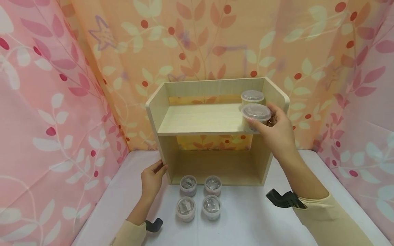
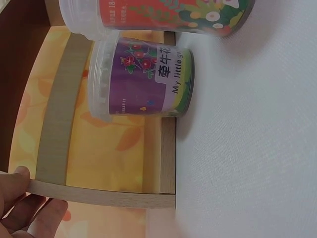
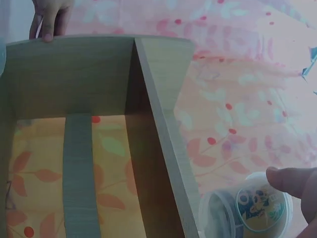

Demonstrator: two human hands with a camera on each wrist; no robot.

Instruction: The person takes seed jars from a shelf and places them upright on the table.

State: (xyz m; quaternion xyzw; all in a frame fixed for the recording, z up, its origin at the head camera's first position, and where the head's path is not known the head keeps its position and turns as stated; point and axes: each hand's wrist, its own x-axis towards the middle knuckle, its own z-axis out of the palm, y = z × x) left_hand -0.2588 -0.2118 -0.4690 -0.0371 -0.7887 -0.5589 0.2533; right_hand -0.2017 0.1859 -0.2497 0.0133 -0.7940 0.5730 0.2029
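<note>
My right hand point(image 1: 281, 133) holds a clear-lidded plastic tub point(image 1: 257, 112) between thumb and fingers, at the front right of the wooden shelf's point(image 1: 197, 118) upper board. Directly behind it stands a second lidded tub point(image 1: 252, 96). In the right wrist view, my thumb point(image 3: 292, 179) lies against the held tub point(image 3: 265, 206); whether its base touches the board is hard to tell. Low on the left, my left hand point(image 1: 152, 179) grips the front edge of the shelf's side panel point(image 2: 99, 195), thumb on one face and fingers on the other.
Several lidded tubs stand on the white tabletop point(image 1: 243, 218) before the shelf, among them a purple-labelled tub point(image 2: 143, 79) and a red-labelled tub point(image 2: 168, 12). A floral curtain point(image 1: 203, 41) hangs behind, and pink floral cloth point(image 1: 61, 112) flanks the sides.
</note>
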